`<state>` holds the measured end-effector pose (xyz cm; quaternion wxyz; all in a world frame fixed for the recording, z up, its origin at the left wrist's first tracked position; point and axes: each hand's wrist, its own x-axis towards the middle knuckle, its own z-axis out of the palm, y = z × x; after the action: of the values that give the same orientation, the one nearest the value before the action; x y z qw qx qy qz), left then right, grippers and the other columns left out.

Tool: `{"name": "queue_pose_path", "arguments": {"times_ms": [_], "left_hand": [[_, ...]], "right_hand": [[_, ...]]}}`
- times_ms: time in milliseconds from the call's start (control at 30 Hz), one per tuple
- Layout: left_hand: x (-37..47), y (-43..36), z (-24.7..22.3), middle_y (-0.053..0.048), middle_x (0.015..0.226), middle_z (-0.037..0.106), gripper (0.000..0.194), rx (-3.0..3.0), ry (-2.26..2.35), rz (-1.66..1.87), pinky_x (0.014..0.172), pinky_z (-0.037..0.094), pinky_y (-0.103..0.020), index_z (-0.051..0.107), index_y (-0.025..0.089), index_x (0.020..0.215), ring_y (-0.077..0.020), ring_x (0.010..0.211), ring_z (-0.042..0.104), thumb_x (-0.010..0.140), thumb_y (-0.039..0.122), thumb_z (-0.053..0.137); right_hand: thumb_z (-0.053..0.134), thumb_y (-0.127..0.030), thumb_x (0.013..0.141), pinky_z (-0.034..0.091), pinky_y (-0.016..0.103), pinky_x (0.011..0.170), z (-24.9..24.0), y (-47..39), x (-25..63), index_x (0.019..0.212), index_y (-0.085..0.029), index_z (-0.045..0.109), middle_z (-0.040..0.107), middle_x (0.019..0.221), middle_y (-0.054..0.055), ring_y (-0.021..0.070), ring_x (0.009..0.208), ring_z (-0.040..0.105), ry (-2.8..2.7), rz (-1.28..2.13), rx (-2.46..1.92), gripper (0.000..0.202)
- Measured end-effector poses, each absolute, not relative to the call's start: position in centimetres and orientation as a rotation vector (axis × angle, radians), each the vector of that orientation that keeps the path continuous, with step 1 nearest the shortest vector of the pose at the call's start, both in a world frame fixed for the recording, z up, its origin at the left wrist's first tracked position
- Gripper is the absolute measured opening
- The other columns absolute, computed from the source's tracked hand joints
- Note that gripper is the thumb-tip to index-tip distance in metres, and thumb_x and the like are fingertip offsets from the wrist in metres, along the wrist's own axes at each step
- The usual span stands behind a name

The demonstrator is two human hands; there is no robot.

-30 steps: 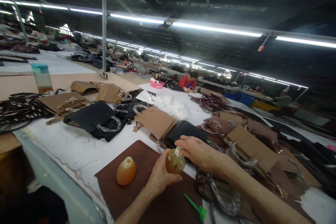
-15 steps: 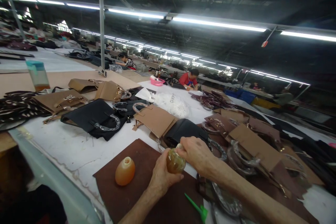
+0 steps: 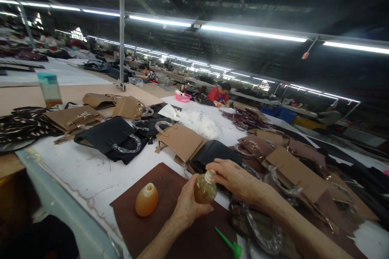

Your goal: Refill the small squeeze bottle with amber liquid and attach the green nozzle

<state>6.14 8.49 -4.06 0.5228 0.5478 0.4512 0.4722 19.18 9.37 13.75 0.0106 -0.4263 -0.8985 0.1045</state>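
My left hand [image 3: 187,205] grips the body of a small round bottle of amber liquid [image 3: 205,189] over a brown leather sheet [image 3: 158,218]. My right hand [image 3: 235,179] has its fingers pinched around the bottle's white neck and cap. A second, orange bottle [image 3: 146,199] with an open top stands on the sheet to the left. A green plastic nozzle [image 3: 228,244] lies on the sheet's near right edge.
The white worktable [image 3: 82,170] carries tan handbags [image 3: 180,139], black handbags [image 3: 111,137] and brown ones [image 3: 291,168] with wrapped handles. A teal-capped bottle [image 3: 50,89] stands far left. Other people work at distant tables, one in red [image 3: 219,94]. A table edge rail [image 3: 60,202] runs at lower left.
Both hands stay on the amber bottle; my right hand's fingers have shifted around its cap. The view has wobbled slightly.
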Motion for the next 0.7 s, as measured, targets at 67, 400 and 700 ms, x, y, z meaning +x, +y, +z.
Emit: {"name": "queue_pose_path", "arguments": {"times_ms": [67, 400, 700], "left_hand": [[6.1, 8.4, -4.1, -0.005, 0.109, 0.058, 0.086, 1.316, 1.087, 1.127, 0.09, 0.039, -0.036, 0.043, 0.024, 0.123, -0.0301, 0.108, 0.049, 0.044, 0.016, 0.076], [6.5, 8.4, -3.6, -0.005, 0.117, 0.056, 0.082, 1.322, 1.085, 1.153, 0.095, 0.038, -0.036, 0.044, 0.023, 0.121, -0.0298, 0.112, 0.047, 0.045, 0.014, 0.075], [5.4, 8.2, -3.5, -0.009, 0.135, 0.039, 0.107, 1.431, 1.073, 0.986, 0.103, 0.03, -0.037, 0.021, 0.021, 0.136, -0.0304, 0.124, 0.035, 0.045, 0.022, 0.077]], "right_hand": [[0.04, -0.024, 0.087, 0.036, 0.023, 0.073, 13.6, 9.2, 19.0, 0.076, -0.019, 0.056, 0.058, 0.078, 0.0, 0.0135, 0.081, 0.054, -2.792, 0.292, -1.314, 0.02], [0.047, -0.03, 0.081, 0.028, 0.027, 0.058, 11.0, 8.9, 16.8, 0.077, -0.017, 0.056, 0.062, 0.072, 0.005, 0.0191, 0.07, 0.056, -2.459, -0.07, -1.953, 0.016], [0.051, -0.037, 0.077, 0.033, 0.025, 0.06, 11.1, 8.2, 18.1, 0.092, -0.017, 0.061, 0.063, 0.074, 0.003, 0.0171, 0.073, 0.055, -2.219, 0.34, -1.837, 0.026]]}}
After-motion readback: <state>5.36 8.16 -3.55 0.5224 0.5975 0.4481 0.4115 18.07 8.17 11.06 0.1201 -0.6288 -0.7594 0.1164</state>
